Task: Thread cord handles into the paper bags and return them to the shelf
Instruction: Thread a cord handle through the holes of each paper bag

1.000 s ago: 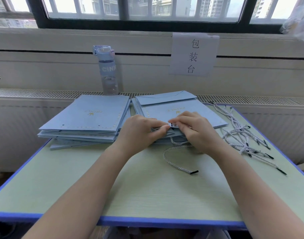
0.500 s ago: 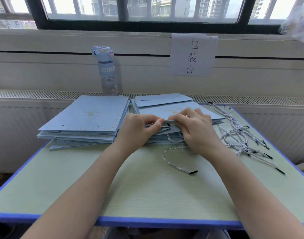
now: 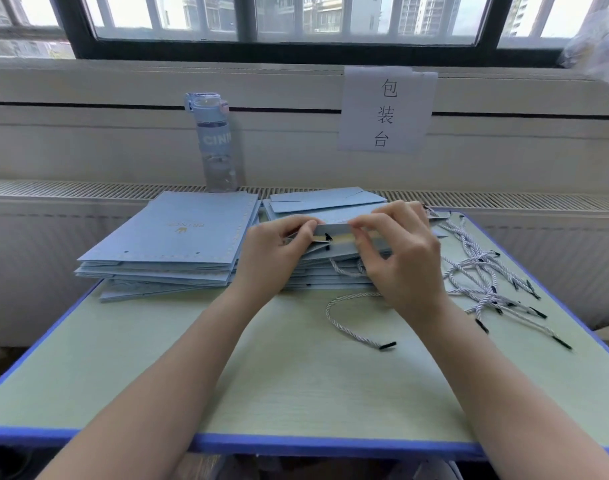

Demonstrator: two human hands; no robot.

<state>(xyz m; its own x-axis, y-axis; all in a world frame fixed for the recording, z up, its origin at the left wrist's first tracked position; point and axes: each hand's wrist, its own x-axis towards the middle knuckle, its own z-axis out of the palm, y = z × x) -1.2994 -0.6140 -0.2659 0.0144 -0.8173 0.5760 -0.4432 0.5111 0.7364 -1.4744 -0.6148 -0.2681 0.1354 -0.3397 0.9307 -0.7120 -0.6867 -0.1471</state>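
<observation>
Two stacks of flat light-blue paper bags lie on the table: a left stack (image 3: 171, 237) and a right stack (image 3: 325, 202). My left hand (image 3: 272, 252) and my right hand (image 3: 405, 258) both pinch the raised near edge of the top bag (image 3: 334, 229) of the right stack. A black cord tip (image 3: 328, 237) pokes through the hole in that edge, between my fingers. The white twisted cord (image 3: 344, 323) trails from under my right hand onto the table and ends in a black tip.
A pile of loose cord handles (image 3: 486, 282) lies on the right side of the table (image 3: 296, 386). A blue water bottle (image 3: 216, 143) stands behind the left stack. A paper sign (image 3: 386, 110) hangs on the wall under the window.
Both hands have lifted the top bag's near edge higher off the right stack, and a black cord tip now shows at its hole.
</observation>
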